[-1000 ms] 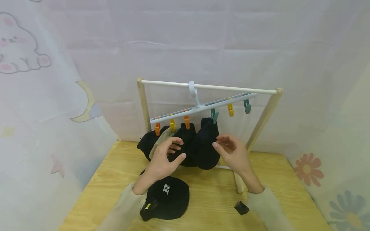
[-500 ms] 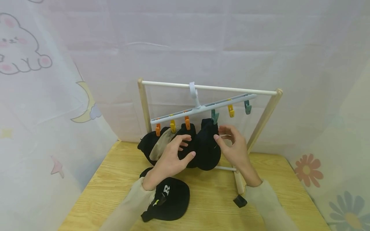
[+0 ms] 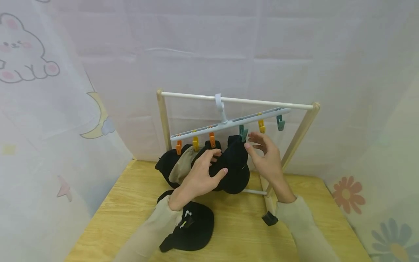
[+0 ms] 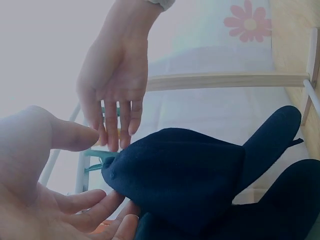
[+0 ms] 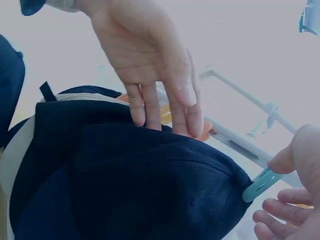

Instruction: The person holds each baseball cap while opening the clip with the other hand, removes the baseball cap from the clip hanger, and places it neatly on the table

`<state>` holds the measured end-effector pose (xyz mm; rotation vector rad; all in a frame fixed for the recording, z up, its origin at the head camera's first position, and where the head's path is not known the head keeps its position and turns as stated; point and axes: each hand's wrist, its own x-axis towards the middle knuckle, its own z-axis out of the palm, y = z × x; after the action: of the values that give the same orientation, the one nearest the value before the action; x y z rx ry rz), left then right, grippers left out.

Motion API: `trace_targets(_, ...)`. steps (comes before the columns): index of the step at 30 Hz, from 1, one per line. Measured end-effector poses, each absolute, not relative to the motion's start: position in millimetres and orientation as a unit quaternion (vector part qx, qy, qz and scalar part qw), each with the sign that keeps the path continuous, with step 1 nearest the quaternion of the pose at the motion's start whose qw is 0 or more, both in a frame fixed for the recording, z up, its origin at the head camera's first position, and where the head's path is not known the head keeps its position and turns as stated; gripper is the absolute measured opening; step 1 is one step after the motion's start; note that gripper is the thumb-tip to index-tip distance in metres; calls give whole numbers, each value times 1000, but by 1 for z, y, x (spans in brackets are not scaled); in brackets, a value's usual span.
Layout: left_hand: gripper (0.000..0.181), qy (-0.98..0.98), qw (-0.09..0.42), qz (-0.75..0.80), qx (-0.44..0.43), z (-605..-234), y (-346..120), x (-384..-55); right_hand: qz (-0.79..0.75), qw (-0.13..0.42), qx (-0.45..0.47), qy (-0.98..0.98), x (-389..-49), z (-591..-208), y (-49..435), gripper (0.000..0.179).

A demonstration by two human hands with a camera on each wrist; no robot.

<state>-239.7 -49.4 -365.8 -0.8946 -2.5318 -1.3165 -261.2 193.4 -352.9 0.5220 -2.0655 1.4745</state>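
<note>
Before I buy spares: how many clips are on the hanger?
6, left to right: orange clip, yellow clip, second orange clip, green clip, all holding caps; empty yellow clip, empty green clip.

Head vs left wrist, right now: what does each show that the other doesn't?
Only head: the cap lying on the table, the beige cap hanging in the row, and the bear drawing.

Only left wrist: the left hand from its palm side, and the four fingers of the right hand side by side.

Both: the two hands around the front black cap, the green clip at its top, a wooden rack post and the red flower.
</note>
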Motion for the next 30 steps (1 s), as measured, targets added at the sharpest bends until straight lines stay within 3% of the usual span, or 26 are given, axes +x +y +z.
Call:
trace_targets(18,65,-843,63,-455,-281,-360,-27,-247,543,215,178,-792,-277,-337,187,41)
trace_targets(30,59,-844,44,-464,-266,-359,-15,-261,561,174,191,-787,-284,-332,187,41)
